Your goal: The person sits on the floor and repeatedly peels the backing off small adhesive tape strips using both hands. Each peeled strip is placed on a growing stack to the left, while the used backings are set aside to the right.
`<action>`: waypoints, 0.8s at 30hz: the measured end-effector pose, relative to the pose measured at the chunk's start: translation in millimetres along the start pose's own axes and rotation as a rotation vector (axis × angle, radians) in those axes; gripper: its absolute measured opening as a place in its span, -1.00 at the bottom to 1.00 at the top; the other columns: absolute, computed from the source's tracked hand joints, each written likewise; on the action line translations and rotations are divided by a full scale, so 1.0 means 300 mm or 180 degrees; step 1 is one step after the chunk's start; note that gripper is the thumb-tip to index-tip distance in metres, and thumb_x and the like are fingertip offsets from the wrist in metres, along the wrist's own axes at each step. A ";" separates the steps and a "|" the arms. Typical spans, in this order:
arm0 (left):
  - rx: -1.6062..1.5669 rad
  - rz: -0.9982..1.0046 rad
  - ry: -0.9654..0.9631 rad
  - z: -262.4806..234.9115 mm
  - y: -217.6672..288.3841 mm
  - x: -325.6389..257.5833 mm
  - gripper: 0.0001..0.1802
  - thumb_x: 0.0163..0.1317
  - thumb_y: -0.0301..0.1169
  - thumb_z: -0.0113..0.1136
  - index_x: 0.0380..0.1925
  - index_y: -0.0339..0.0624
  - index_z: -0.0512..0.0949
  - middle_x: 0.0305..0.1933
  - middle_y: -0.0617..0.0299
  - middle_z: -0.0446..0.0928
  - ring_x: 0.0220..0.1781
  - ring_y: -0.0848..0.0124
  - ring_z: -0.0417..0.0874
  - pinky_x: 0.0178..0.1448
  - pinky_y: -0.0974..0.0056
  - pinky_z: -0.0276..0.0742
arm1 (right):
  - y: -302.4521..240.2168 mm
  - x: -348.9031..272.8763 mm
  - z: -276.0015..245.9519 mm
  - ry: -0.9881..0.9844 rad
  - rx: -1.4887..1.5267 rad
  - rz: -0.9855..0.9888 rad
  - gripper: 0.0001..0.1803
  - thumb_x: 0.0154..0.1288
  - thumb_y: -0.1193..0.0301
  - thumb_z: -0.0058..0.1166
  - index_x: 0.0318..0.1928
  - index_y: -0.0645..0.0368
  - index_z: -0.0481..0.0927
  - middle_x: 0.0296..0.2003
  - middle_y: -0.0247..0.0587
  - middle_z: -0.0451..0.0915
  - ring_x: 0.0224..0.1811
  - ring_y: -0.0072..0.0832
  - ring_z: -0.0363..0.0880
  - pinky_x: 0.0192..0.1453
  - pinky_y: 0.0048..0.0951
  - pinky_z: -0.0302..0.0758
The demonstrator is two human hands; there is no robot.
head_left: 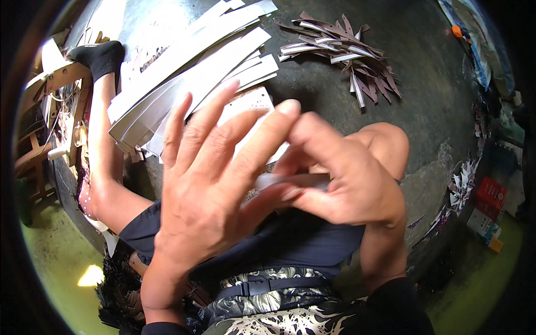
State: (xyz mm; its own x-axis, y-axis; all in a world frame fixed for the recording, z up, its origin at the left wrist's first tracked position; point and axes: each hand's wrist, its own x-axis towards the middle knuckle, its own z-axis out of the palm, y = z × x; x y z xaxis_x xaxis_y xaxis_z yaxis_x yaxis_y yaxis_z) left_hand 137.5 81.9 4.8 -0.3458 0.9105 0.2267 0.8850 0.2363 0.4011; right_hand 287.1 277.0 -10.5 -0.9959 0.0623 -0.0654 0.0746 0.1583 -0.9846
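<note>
Fingers of the right hand pinch a grey strip — left hand spread open, thumb touching it — above the floor's pale strip pile.

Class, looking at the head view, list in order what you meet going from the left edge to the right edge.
Black sock on a foot → stack of long white strips → left hand → right hand → pile of dark purple and white strip offcuts → red box.
</note>
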 end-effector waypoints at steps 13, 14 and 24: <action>0.0553 -0.0728 0.0315 0.093 0.015 -0.104 -0.63 0.38 -0.38 0.56 0.14 -0.07 0.72 0.03 0.15 0.71 0.15 0.08 0.68 0.33 -0.01 0.53 | 0.142 0.056 0.062 0.1100 -0.0106 0.0776 -0.86 0.50 0.47 0.48 -0.07 0.28 0.81 -0.31 -0.33 0.79 -0.35 -0.74 0.59 -0.25 -0.52 0.55; 0.0492 -0.0628 0.0472 0.103 0.030 -0.091 -0.60 0.32 -0.39 0.58 0.15 -0.02 0.74 0.12 0.17 0.71 0.21 0.06 0.66 0.42 -0.01 0.47 | 0.151 0.059 0.065 0.1107 0.0018 0.0833 -0.87 0.50 0.48 0.47 -0.06 0.28 0.81 -0.30 -0.33 0.80 -0.33 -0.75 0.61 -0.23 -0.54 0.57; -0.0778 -0.0504 0.0554 0.259 -0.072 -0.044 -0.71 0.26 -0.32 0.67 -0.01 0.11 0.87 -0.14 0.36 0.70 -0.12 0.25 0.64 -0.02 0.08 0.47 | 0.269 0.069 0.033 0.0966 0.1949 0.0826 -0.88 0.57 0.51 0.45 0.02 0.27 0.82 -0.18 -0.44 0.80 -0.16 -0.74 0.70 -0.02 -0.61 0.65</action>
State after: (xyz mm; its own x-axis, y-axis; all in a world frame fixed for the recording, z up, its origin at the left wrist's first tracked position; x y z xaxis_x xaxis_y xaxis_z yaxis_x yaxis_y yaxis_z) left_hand 147.2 91.1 -75.9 -0.5397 0.7924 0.2842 0.7225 0.2627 0.6396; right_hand 272.1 281.2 -93.0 -0.8854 0.3074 -0.3487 0.1760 -0.4725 -0.8636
